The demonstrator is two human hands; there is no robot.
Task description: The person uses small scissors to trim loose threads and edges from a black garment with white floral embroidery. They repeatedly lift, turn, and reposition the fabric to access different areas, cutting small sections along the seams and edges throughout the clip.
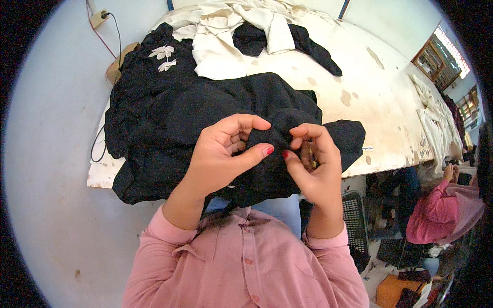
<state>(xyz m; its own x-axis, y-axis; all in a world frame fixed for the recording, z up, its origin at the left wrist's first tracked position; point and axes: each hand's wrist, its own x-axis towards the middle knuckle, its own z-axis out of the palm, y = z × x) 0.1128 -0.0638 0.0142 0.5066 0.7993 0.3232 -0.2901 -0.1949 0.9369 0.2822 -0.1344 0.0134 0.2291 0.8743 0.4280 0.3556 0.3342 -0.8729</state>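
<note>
A pale bluish wall point(56, 149) fills the left side, a cream power socket point(97, 19) mounted toward its far end, and another pale wall point(393, 23) closes off the far side. The broad whitish tabletop point(382, 110) is marked with brown stains; at far right, brown-framed windows point(430, 59) stand below a bright, slatted opening point(452, 49). To the near right, a dark perforated plastic panel point(355, 213) rises beside the tabletop, and an orange-brown box point(393, 290) sits on the littered floor point(374, 271).
</note>
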